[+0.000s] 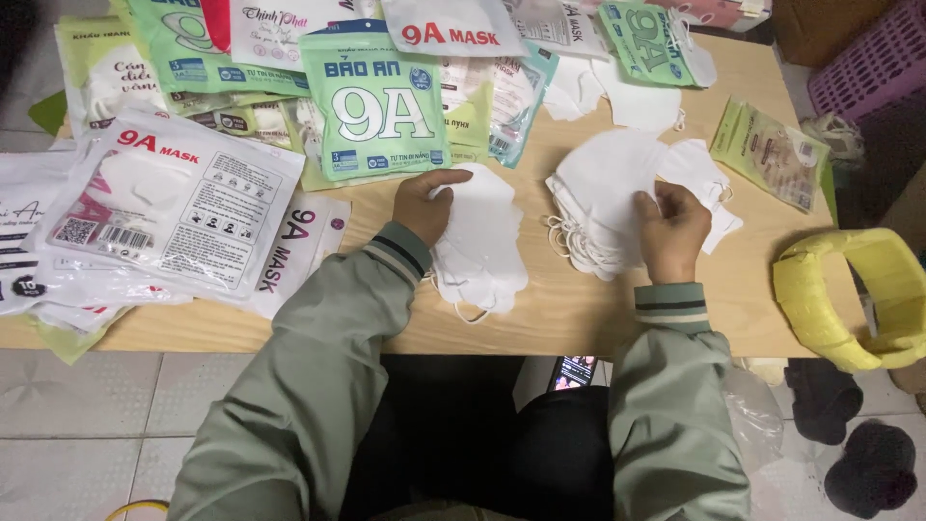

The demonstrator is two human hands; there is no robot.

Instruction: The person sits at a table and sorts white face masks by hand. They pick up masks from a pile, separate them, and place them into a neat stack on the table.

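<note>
**Two hands, two piles of white face masks**

So the person's sitting at a low wooden table (pixel 579 309), both sleeves in pale green. The left hand (pixel 422 205) has its fingers curled over the top edge of a small stack of white masks (pixel 479 246), thumb tucked under, so it's got a proper grip on that pile, which lies flat on the table right in front of them. The right hand (pixel 672 227) sits on a bigger fanned pile of white masks (pixel 603 183) just to the right, fingers bent and pinching at the topmost one. Printed mask packets (pixel 381 101) crowd the far and left side of the table. A yellow ring-shaped thing (pixel 849 289) sits at the right edge.
</note>
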